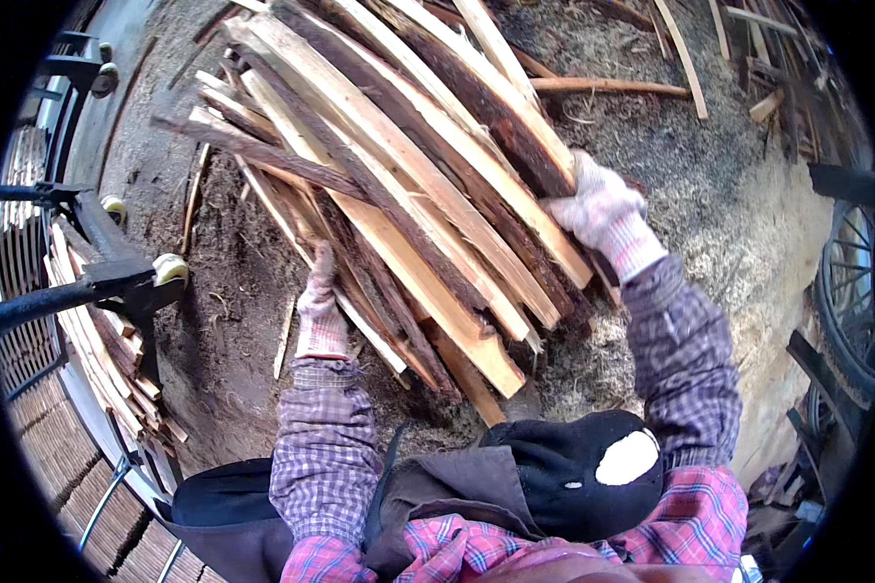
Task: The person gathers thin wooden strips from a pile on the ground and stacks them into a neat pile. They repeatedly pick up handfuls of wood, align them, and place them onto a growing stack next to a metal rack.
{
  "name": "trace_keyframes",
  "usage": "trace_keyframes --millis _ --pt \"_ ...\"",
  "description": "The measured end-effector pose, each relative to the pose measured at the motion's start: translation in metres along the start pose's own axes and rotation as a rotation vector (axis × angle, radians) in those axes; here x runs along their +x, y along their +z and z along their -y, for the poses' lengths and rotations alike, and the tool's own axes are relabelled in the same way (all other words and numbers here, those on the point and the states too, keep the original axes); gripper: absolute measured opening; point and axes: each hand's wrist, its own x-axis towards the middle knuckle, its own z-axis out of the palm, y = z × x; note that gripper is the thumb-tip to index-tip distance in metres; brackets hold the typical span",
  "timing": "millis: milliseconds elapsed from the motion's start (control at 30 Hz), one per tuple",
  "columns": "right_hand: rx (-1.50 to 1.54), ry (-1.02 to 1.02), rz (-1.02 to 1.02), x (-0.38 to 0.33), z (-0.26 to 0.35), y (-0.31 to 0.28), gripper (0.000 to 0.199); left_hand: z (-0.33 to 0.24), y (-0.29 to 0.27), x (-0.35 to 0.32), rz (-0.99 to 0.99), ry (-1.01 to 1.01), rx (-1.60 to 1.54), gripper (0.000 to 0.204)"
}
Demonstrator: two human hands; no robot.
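Note:
A large heap of long wooden slats (399, 194), several with dark bark edges, lies slantwise in front of me. My right hand (598, 204), in a pale knitted glove, is closed at the near end of a bark-edged slat (501, 102) on the heap's right side. At the left side, my left hand (319, 306), in a soiled glove of the same sort, presses round the outer slats. Wood hides part of its fingers. Checked sleeves cover both forearms.
Sawdust and scraps cover the ground (651, 117). To the left stand a dark metal frame with small rollers (170, 270) and stacked slats (97, 330). A spoked wheel (851, 277) is at the right. Loose sticks (685, 58) lie at the far right.

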Motion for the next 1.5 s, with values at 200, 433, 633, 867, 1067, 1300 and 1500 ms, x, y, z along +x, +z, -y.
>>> trace_keyframes --millis 200,433,633,867,1067,1300,1500 --pt "-0.513 -0.03 -0.068 0.023 0.002 -0.058 0.066 0.001 0.003 -0.008 -0.132 0.039 0.053 0.071" --pt "-0.567 -0.323 -0.161 0.096 -0.038 -0.062 0.102 -0.004 0.017 -0.013 -0.138 0.026 0.087 0.046" --pt "-0.51 -0.142 -0.013 0.115 -0.029 -0.078 0.08 -0.007 0.025 -0.007 -0.062 -0.041 0.043 0.043" --pt "0.06 -0.207 0.157 0.06 -0.011 -0.028 0.059 -0.014 0.03 -0.01 -0.083 0.003 0.075 0.045" --pt "0.871 -0.366 0.198 0.054 -0.027 0.022 0.074 0.002 0.106 -0.042 -0.109 0.077 0.114 0.049" --pt "1.039 -0.497 0.184 0.043 -0.011 0.023 0.075 0.013 0.096 -0.036 -0.228 0.018 0.267 0.044" --pt "1.042 -0.359 0.232 0.051 0.003 0.017 0.074 0.06 0.054 -0.032 -0.07 0.122 0.25 0.032"
